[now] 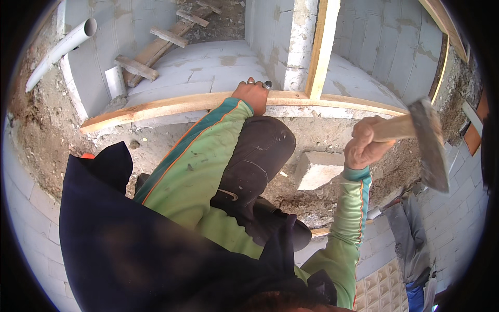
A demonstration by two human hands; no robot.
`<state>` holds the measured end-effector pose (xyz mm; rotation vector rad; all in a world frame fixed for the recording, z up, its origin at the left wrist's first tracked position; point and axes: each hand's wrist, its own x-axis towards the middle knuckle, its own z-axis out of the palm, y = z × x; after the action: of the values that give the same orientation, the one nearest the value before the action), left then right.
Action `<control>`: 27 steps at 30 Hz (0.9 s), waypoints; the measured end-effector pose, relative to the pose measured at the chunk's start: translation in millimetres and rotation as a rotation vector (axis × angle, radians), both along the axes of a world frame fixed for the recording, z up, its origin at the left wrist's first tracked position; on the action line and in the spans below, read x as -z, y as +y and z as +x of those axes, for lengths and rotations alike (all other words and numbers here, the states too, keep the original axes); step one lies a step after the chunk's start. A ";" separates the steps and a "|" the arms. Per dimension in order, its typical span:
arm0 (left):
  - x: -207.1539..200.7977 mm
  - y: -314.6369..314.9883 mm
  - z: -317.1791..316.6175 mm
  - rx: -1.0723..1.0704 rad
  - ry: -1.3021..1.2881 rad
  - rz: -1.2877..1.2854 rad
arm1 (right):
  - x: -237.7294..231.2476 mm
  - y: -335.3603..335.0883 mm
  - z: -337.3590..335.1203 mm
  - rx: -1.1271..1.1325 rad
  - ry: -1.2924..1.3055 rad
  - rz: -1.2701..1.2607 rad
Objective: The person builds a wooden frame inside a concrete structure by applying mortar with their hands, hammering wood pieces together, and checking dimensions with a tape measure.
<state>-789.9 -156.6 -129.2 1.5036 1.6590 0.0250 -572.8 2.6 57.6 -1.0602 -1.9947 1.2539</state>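
Note:
My left hand (252, 96) is closed over the top edge of a long wooden board (171, 107), its fingertips hidden on the far side. Two rings show on the fingers. Another wooden piece (318, 57) joins this board just right of the hand and runs away from me. Raised on the right, my right hand (368, 144) is wrapped around the wooden handle (393, 128) of a hammer. The hammer's broad metal head (429, 145) is slightly blurred and hangs in the air, apart from the boards.
A pale block (318, 169) lies on the dirt near my knee. Grey block walls stand beyond the board. At the far left, a plank with cross pieces (156, 49) leans down, and a white pipe (60, 54) sticks out. Grey clothing (408, 231) hangs at the lower right.

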 end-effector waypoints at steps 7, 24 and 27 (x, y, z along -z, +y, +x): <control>-0.9 3.3 -0.5 0.051 0.033 -0.031 | -12.4 -0.8 -34.6 -0.107 -0.783 0.102; -5.9 2.9 -6.8 0.027 -0.007 -0.063 | -48.7 -4.5 -73.9 0.265 -0.378 0.044; -1.7 6.1 -2.3 0.029 -0.004 -0.044 | -6.2 -31.5 -23.0 0.171 -0.534 0.018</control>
<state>-792.2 -150.5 -127.5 1.4932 1.6244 -0.0248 -595.8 -28.9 63.8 -1.6511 -2.2209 0.9236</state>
